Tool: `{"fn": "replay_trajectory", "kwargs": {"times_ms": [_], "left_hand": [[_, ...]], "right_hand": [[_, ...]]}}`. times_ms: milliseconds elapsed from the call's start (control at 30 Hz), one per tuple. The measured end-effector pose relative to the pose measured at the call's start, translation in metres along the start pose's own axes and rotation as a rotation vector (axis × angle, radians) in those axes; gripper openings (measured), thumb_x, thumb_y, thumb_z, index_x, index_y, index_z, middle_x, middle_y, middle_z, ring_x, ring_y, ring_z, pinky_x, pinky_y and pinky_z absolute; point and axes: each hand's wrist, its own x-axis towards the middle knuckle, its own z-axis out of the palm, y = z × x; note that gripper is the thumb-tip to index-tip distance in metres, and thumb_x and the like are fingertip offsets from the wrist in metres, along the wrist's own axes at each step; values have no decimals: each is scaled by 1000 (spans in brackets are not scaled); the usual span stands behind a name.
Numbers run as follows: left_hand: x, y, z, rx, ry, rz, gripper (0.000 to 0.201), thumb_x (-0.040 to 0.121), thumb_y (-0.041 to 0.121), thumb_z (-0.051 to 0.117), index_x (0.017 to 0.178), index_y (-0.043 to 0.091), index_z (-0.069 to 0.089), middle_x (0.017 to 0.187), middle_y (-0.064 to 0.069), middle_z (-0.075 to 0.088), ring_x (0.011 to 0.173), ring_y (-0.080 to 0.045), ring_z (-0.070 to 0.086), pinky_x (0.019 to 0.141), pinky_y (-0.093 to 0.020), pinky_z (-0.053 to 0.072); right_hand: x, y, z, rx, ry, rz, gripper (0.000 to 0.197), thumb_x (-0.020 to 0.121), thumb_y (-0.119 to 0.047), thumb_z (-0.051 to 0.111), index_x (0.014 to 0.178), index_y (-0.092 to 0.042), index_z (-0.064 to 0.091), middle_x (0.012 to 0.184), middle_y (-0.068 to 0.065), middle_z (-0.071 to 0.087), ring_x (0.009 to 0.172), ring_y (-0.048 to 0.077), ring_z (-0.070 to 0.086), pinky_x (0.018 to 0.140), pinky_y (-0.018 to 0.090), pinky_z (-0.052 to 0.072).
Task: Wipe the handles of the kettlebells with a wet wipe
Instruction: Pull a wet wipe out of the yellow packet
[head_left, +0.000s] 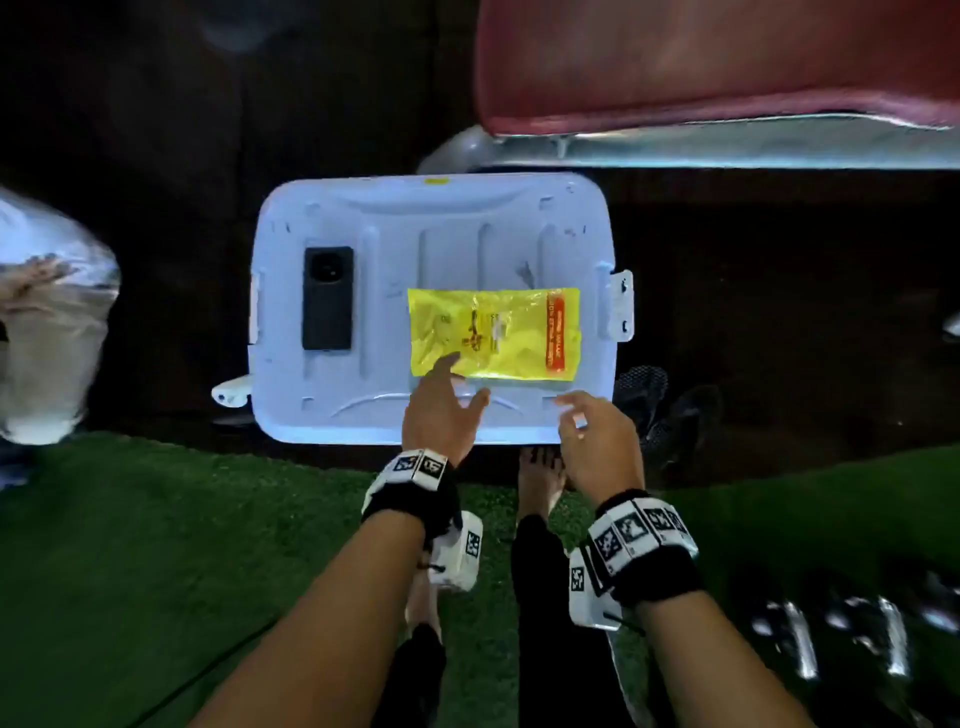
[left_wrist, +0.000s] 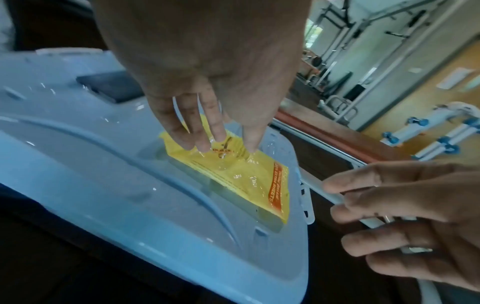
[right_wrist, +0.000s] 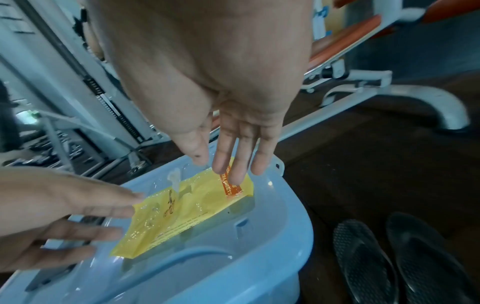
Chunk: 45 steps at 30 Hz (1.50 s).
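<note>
A yellow wet wipe pack (head_left: 509, 332) with an orange strip at its right end lies flat on a light blue bin lid (head_left: 415, 249). My left hand (head_left: 452, 384) reaches over the lid's front edge, its straight fingers (left_wrist: 202, 142) touching the pack (left_wrist: 246, 181) near its left end. My right hand (head_left: 571, 410) hovers open above the lid's front right corner; in the right wrist view its fingers (right_wrist: 233, 154) hang over the orange strip of the pack (right_wrist: 187, 209). It holds nothing. I cannot make out any kettlebell for certain.
A black phone (head_left: 328, 298) lies on the lid's left side. Black flip-flops (right_wrist: 402, 257) sit right of the bin. A red padded bench (head_left: 717, 67) stands behind it. Green turf (head_left: 156, 545) is under my bare feet (head_left: 540, 478). Blurred shiny metal weights (head_left: 831, 639) lie at the lower right.
</note>
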Motion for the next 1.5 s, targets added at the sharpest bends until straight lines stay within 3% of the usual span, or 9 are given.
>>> {"fn": "replay_trajectory", "kwargs": {"times_ms": [167,400,667,833,1033,1133,1233,1400,1500], "left_hand": [[61,24,32,83,163,-87,88,81,61,74,152,26,37,146,0,52,132,-23,54,99,-45,50],[94,3,25,61,199,-142,22,101,42,54,94,21,55,103,-10,70,99,-38,64,73,-37,43],[102,-25,6,-24,72,44,32,106,41,49,119,13,60,89,-13,70,82,-37,63,65,-34,37],[110,-37,0,0,-42,126,24,106,39,49,105,17,57,60,10,51,67,-34,52,58,-35,19],[116,-52,-10,-40,-165,352,37,97,45,52,109,14,69,97,-6,75,86,-16,59,70,-30,38],[122,-74,-19,190,-161,457,58,85,45,74,136,21,61,137,-8,59,129,-25,52,102,-39,41],[123,-94,-27,185,-56,337,101,73,25,90,158,20,35,149,-16,38,139,-29,35,117,-40,31],[127,-85,-17,-280,51,58,89,75,3,86,147,20,36,109,4,61,94,-20,69,87,-41,59],[134,-80,-12,-464,71,-119,85,74,-5,83,136,22,33,100,-5,69,79,-14,72,77,-33,60]], "right_hand": [[75,-2,8,-45,-38,-105,24,97,-16,55,113,-23,71,103,9,67,88,30,67,82,43,55],[119,-19,43,-50,-95,-118,29,97,-16,55,119,-26,70,106,6,67,101,25,62,91,40,49],[135,-34,86,-186,-83,-41,28,101,-34,51,122,-36,70,120,0,69,115,24,60,89,35,47],[147,-42,104,-123,-115,-75,25,96,-30,60,116,-27,75,115,-1,74,107,22,65,86,30,49],[160,-33,108,82,-209,-23,23,85,-21,74,107,-24,80,91,2,78,67,-2,52,60,7,34],[164,-36,109,53,-281,-10,11,84,-13,72,87,-19,80,75,-1,71,62,1,54,63,23,40],[169,-38,110,-86,-300,-7,35,82,-3,62,54,-22,56,62,-6,58,57,10,49,54,24,32],[172,-39,110,-88,-441,5,48,88,-7,62,47,-29,53,56,-16,54,53,1,47,49,20,30],[174,-44,107,-89,-527,-6,40,93,-10,61,56,-25,58,68,-3,63,62,12,54,51,23,34]]}}
